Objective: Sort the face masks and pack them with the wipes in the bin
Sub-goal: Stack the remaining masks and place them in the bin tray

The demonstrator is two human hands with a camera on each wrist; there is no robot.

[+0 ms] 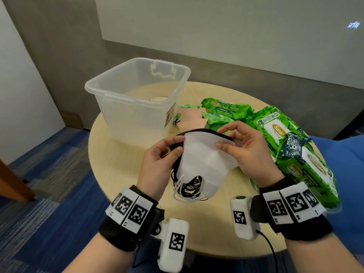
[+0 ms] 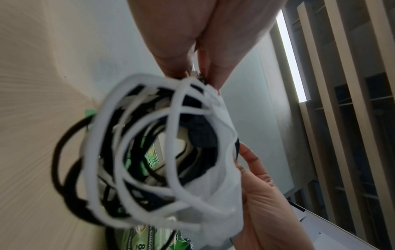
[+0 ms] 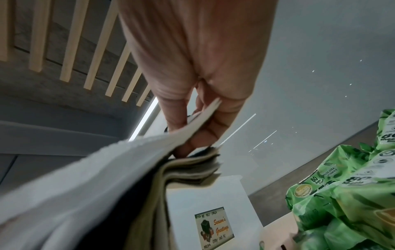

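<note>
- The left hand (image 1: 157,162) pinched the left end of a stack of face masks (image 1: 204,160), thumb on the front white mask and curled fingers behind; its grip was pressed tight on that end.
- The right hand (image 1: 248,154) pinched the stack's upper right corner, thumb tip on the white front and the fingers curled over the black top edge.
- In the right wrist view the fingers (image 3: 205,135) were pressed on several layered mask edges (image 3: 188,167), white, dark and beige.
- The stack was held between both hands above the round desk (image 1: 118,154), clear of its surface, with a white mask facing the person and a black one behind it.
- White and black ear loops (image 1: 189,188) hung tangled from the stack's lower end, near the left wrist; the left wrist view showed them as a blurred bundle (image 2: 149,152).
- The clear plastic bin (image 1: 137,91) stood on the desk beyond the hands, to the left, with a small pale thing inside that I could not make out.
- A pink mask (image 1: 189,119) lay on the desk just right of the bin, behind the held stack.
- Green packs of wipes (image 1: 275,131) lay heaped on the desk's right side, beside and beyond the right hand.
- A label (image 3: 213,226) reading "Season's Greetings" was stuck on the bin's side.
</note>
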